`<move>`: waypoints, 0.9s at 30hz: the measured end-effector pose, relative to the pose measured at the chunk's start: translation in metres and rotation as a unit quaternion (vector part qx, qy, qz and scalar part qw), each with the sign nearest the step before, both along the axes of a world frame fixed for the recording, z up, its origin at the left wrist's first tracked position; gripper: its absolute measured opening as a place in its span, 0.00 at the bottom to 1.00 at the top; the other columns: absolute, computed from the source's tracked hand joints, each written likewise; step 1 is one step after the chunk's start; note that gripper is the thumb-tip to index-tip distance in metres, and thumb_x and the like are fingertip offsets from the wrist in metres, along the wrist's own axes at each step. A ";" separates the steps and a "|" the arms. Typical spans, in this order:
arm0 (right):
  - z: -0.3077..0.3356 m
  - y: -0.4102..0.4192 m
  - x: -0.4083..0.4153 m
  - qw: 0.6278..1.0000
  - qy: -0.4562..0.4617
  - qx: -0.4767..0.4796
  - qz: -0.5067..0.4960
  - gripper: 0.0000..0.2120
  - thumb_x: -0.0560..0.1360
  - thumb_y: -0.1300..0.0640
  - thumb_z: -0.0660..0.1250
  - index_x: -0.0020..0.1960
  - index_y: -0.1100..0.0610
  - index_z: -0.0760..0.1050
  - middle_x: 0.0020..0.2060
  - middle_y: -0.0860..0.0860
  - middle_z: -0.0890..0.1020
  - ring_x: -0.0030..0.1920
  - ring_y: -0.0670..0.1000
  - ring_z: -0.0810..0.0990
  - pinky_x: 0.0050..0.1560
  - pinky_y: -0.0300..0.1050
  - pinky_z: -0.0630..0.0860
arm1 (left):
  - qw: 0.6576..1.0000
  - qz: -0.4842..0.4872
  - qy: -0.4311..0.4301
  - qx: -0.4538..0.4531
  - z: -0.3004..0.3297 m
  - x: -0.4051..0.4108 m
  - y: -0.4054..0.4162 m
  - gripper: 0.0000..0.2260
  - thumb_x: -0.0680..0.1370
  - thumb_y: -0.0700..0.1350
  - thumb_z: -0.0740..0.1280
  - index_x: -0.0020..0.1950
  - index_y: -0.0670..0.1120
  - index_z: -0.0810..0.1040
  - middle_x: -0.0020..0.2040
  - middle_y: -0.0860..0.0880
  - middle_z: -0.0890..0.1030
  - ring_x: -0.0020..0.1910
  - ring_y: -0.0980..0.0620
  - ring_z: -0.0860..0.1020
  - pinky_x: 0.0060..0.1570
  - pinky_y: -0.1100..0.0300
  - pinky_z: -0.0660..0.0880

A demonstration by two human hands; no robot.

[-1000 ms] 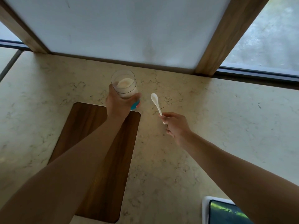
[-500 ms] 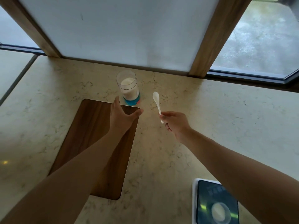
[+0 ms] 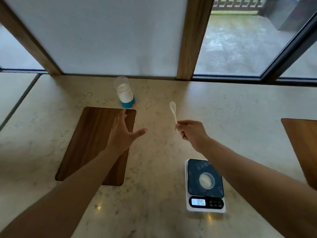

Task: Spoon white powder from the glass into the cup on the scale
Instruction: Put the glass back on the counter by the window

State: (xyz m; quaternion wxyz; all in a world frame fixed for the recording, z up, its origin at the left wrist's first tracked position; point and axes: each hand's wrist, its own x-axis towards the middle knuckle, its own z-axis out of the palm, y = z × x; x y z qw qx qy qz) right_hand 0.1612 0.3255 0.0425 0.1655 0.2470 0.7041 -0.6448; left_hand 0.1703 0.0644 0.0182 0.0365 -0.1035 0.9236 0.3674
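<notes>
A clear glass [image 3: 124, 93] with a blue base, holding white powder, stands upright on the counter near the back wall. My left hand [image 3: 123, 133] hovers open in front of it, fingers spread, not touching it. My right hand [image 3: 191, 133] pinches the handle of a small white spoon [image 3: 173, 109], bowl pointing away and looking empty. A small cup [image 3: 206, 180] with white powder sits on the dark platform of the scale [image 3: 205, 185] near the front right, below my right forearm.
A dark wooden board [image 3: 89, 143] is set in the marble counter [image 3: 154, 169] under my left hand. Another wooden board [image 3: 303, 145] shows at the right edge. A frosted panel and windows close off the back.
My left hand let go of the glass, which now stands on the counter, and pulled back toward me with fingers spread. The view tilted down, bringing the scale and cup fully into sight.
</notes>
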 end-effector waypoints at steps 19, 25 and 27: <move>-0.017 0.158 0.143 0.992 -0.039 0.006 -0.123 0.05 0.74 0.64 0.71 0.49 0.61 0.82 0.39 0.56 0.82 0.33 0.50 0.73 0.37 0.46 0.71 | 0.993 -0.106 -0.038 0.025 -0.023 0.127 0.116 0.53 0.59 0.73 0.74 0.77 0.52 0.58 0.73 0.47 0.70 0.69 0.46 0.71 0.62 0.54 0.69; -0.047 0.177 0.198 0.989 -0.071 0.043 -0.122 0.06 0.71 0.67 0.72 0.47 0.61 0.81 0.40 0.58 0.84 0.36 0.52 0.78 0.38 0.46 0.74 | 0.984 -0.160 -0.075 -0.005 -0.038 0.155 0.130 0.58 0.55 0.79 0.69 0.77 0.52 0.58 0.73 0.46 0.70 0.70 0.47 0.70 0.64 0.54 0.69; -0.055 0.178 0.213 0.988 -0.077 0.073 -0.108 0.06 0.70 0.67 0.73 0.47 0.62 0.82 0.39 0.59 0.85 0.35 0.52 0.81 0.39 0.46 0.77 | 0.983 -0.168 -0.080 -0.006 -0.042 0.164 0.135 0.58 0.54 0.80 0.67 0.77 0.52 0.58 0.73 0.47 0.70 0.70 0.48 0.70 0.64 0.53 0.69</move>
